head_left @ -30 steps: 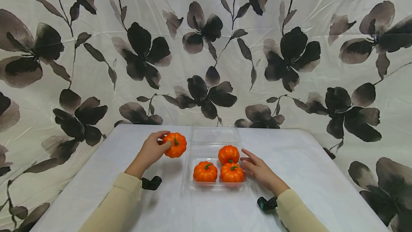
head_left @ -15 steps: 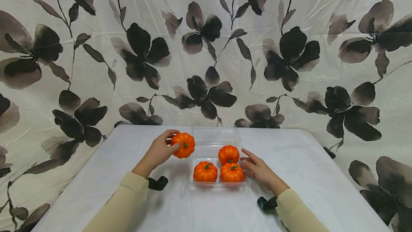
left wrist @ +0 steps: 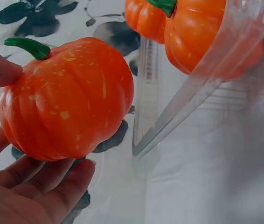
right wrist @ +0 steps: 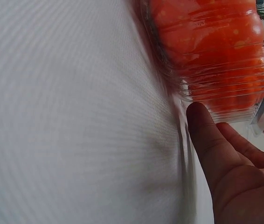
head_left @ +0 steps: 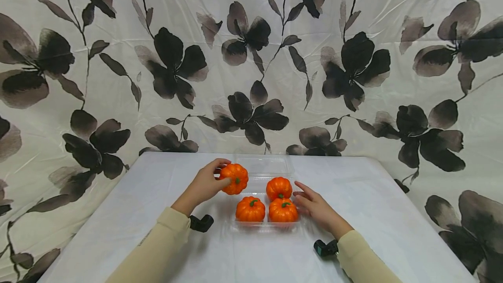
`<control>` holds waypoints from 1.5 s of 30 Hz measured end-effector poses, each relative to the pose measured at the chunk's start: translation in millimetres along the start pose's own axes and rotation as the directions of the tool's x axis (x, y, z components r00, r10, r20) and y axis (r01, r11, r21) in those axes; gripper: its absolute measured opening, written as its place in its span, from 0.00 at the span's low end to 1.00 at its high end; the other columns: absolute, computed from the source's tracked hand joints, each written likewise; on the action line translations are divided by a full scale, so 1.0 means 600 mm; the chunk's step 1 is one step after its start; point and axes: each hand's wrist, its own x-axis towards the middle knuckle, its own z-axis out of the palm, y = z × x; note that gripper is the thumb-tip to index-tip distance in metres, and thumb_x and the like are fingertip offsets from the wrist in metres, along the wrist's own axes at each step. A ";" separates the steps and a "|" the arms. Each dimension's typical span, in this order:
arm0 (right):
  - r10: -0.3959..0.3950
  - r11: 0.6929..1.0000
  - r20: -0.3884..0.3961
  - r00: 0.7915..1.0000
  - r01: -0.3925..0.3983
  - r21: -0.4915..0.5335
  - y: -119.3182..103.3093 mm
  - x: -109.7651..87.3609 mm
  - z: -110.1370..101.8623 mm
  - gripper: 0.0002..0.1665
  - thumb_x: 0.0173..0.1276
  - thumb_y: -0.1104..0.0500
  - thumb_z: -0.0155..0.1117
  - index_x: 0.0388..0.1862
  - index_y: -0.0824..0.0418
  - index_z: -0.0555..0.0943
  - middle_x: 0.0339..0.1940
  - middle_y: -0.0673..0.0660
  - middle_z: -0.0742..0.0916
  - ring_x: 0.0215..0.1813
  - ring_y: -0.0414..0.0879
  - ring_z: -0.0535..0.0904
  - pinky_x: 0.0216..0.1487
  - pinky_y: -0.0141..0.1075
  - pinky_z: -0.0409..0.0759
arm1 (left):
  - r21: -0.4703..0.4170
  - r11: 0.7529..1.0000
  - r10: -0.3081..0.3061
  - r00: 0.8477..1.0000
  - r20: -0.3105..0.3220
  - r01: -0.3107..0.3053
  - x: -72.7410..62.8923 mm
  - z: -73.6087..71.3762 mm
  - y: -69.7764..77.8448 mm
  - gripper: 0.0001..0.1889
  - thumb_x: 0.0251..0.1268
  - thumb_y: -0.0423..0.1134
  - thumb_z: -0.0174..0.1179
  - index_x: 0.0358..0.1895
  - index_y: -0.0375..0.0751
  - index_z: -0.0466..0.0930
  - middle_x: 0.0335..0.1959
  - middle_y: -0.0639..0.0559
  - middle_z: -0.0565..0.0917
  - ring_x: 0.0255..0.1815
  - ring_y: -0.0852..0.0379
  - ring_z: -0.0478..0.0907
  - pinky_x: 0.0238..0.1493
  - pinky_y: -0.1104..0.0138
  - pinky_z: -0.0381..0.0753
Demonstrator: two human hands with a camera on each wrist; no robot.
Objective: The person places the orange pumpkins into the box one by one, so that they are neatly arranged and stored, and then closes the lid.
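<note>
My left hand [head_left: 206, 183] grips an orange pumpkin [head_left: 237, 177] with a green stem, thumb near the stem and fingers under it. The pumpkin is held above the back left part of a clear plastic clamshell container [head_left: 259, 226]. Inside sit three similar pumpkins: one at front left [head_left: 250, 209], one at front right [head_left: 284, 211], one at back right [head_left: 279, 188]. At the container's right side lies my right hand [head_left: 317, 208], fingers extended. In the right wrist view its thumb [right wrist: 202, 123] rests by the ribbed plastic wall.
The container's clear lid [head_left: 262, 165] lies folded back toward the table's far edge. A white cloth covers the table [head_left: 365, 195], and a floral curtain [head_left: 298, 56] hangs behind it. A black wrist camera [head_left: 202, 223] is on the left wrist, another [head_left: 325, 248] on the right.
My left hand has carried the pumpkin rightward, from left of the container to over its back left part. The right hand and the three pumpkins inside stay where they were.
</note>
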 end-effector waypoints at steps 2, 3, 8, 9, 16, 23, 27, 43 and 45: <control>0.002 1.000 0.002 1.000 -0.002 -0.003 0.000 0.000 0.000 0.36 0.76 0.52 0.51 0.78 0.52 0.54 0.71 0.68 0.71 0.67 0.61 0.73 0.62 0.47 0.77 | 0.007 1.000 -0.001 1.000 0.004 0.001 0.001 0.004 0.001 0.27 0.58 0.42 0.62 0.63 0.50 0.71 0.61 0.46 0.76 0.57 0.46 0.75 0.52 0.56 0.84; 0.002 1.000 0.002 1.000 -0.002 -0.005 0.000 0.000 -0.001 0.36 0.76 0.52 0.51 0.78 0.52 0.54 0.71 0.68 0.71 0.67 0.61 0.73 0.62 0.47 0.77 | 0.009 1.000 0.000 1.000 0.006 0.000 0.001 0.006 0.001 0.27 0.58 0.41 0.62 0.63 0.50 0.71 0.61 0.46 0.76 0.57 0.46 0.75 0.51 0.56 0.84; 0.007 1.000 0.001 1.000 -0.007 0.000 -0.001 0.000 0.000 0.36 0.76 0.52 0.52 0.78 0.52 0.54 0.71 0.68 0.71 0.67 0.61 0.73 0.61 0.47 0.78 | 0.014 1.000 0.002 1.000 0.018 -0.002 0.004 0.017 0.003 0.27 0.58 0.41 0.64 0.63 0.49 0.71 0.59 0.47 0.78 0.55 0.48 0.76 0.51 0.57 0.84; 0.006 1.000 0.003 1.000 -0.006 0.001 0.000 0.001 0.000 0.36 0.76 0.52 0.51 0.78 0.52 0.54 0.71 0.68 0.70 0.67 0.61 0.73 0.61 0.47 0.78 | 0.013 1.000 0.003 1.000 0.022 -0.004 0.005 0.018 0.004 0.27 0.57 0.41 0.64 0.63 0.49 0.71 0.58 0.47 0.78 0.54 0.48 0.77 0.51 0.58 0.84; 0.012 1.000 -0.009 1.000 -0.012 -0.012 -0.002 0.001 0.000 0.35 0.76 0.52 0.51 0.78 0.51 0.54 0.71 0.68 0.71 0.66 0.60 0.74 0.61 0.47 0.78 | 0.025 0.999 0.036 0.998 0.046 -0.037 0.007 0.028 0.011 0.27 0.57 0.40 0.64 0.62 0.47 0.71 0.56 0.47 0.78 0.54 0.48 0.77 0.51 0.58 0.84; 0.015 1.000 -0.012 1.000 -0.015 -0.014 -0.004 0.001 0.000 0.36 0.76 0.51 0.52 0.78 0.51 0.54 0.71 0.67 0.71 0.66 0.60 0.74 0.62 0.48 0.78 | 0.111 0.986 0.117 0.990 0.077 -0.125 0.008 0.037 0.012 0.27 0.59 0.39 0.64 0.64 0.48 0.72 0.56 0.47 0.76 0.53 0.50 0.76 0.56 0.55 0.82; 0.021 1.000 -0.013 1.000 -0.021 -0.018 -0.004 0.001 0.000 0.36 0.76 0.51 0.52 0.78 0.51 0.54 0.71 0.67 0.71 0.67 0.61 0.73 0.62 0.48 0.77 | 0.144 0.975 0.159 0.982 0.099 -0.172 0.009 0.042 0.012 0.26 0.60 0.39 0.64 0.64 0.50 0.73 0.57 0.47 0.75 0.55 0.51 0.75 0.60 0.54 0.79; 0.008 1.000 -0.002 1.000 -0.008 -0.018 0.000 0.002 0.000 0.36 0.75 0.50 0.52 0.78 0.51 0.54 0.71 0.68 0.71 0.67 0.62 0.73 0.62 0.49 0.77 | 0.238 0.946 0.196 0.972 0.128 -0.222 0.010 0.044 0.021 0.24 0.59 0.34 0.63 0.61 0.49 0.76 0.58 0.49 0.77 0.56 0.50 0.76 0.59 0.54 0.79; 0.006 1.000 0.001 1.000 -0.006 -0.020 0.000 0.002 0.000 0.36 0.76 0.50 0.51 0.78 0.52 0.54 0.71 0.68 0.71 0.67 0.62 0.73 0.62 0.49 0.77 | 0.261 0.937 0.200 0.970 0.138 -0.230 0.011 0.044 0.022 0.24 0.59 0.33 0.62 0.61 0.49 0.76 0.57 0.49 0.78 0.56 0.50 0.77 0.59 0.54 0.79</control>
